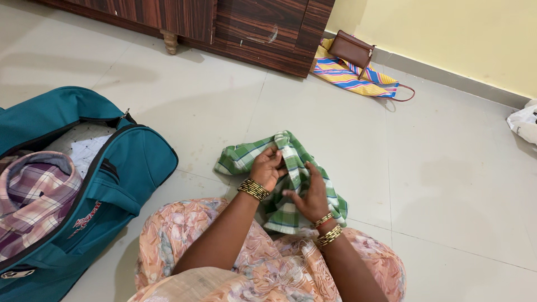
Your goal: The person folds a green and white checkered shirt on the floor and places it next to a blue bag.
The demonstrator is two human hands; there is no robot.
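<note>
- Pale floor tiles (447,168) are filling the room, with a dark wooden cabinet (251,28) standing along the top edge and a yellow wall behind it on the right.
- At the far left, a teal duffel bag (128,168) is lying unzipped on the floor, and a purple-and-pink checked shirt (33,201) is already sitting folded inside its opening, over some white cloth.
- Just right of the bag, the seated person's knees, in a peach floral garment (268,268), are pointing toward the middle of the floor.
- In the centre, a green-and-white checked cloth (291,207) is lying bunched on the tiles, touching the knees and well apart from the bag; by the look of it, it is only partly gathered and not yet packed.
- The left hand (267,168), wearing gold bangles, is curling its fingers shut around a fold at the top of the cloth.
- Beside it, the right hand (310,196) is resting on the cloth with its fingers half bent, pinching a pleat.
- Farther right, by the cabinet corner, a brown purse (351,49) is resting on a striped cloth bag (349,75).
- At the right edge, a white plastic bag (523,122) is just showing.
</note>
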